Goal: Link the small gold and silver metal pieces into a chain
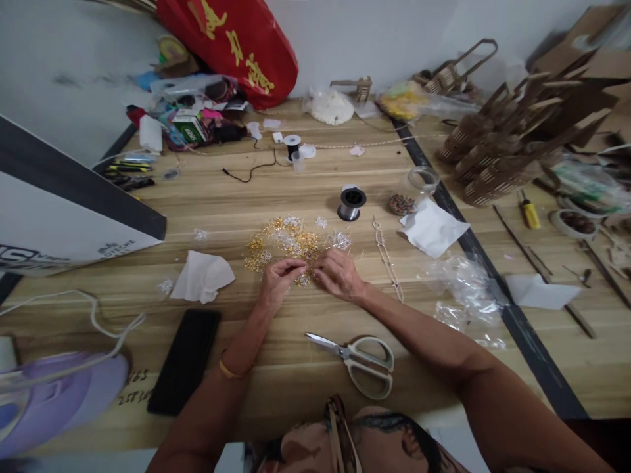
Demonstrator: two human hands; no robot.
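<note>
Both hands meet over a loose pile of small gold and silver metal pieces (288, 238) on the wooden table. The fingertips of my left hand (282, 274) are pinched at the pile's near edge. Just beside it, my right hand (340, 272) is curled with its fingers pressed together; whatever is between the fingers is too small to make out. Thin silver pins (340, 240) lie by the right knuckles. A beaded chain (387, 259) stretches to the right of that hand. Nearer my body, white-handled scissors (362, 361) lie with the blades pointing left.
A wire spool (351, 205) and a glass jar (414, 189) stand behind the hands. Left are a white cloth (203, 276) and a black phone (185, 361). Plastic bags (466, 295) lie right, with brown woven baskets (486, 157) beyond. A red bag (246, 46) leans on the wall.
</note>
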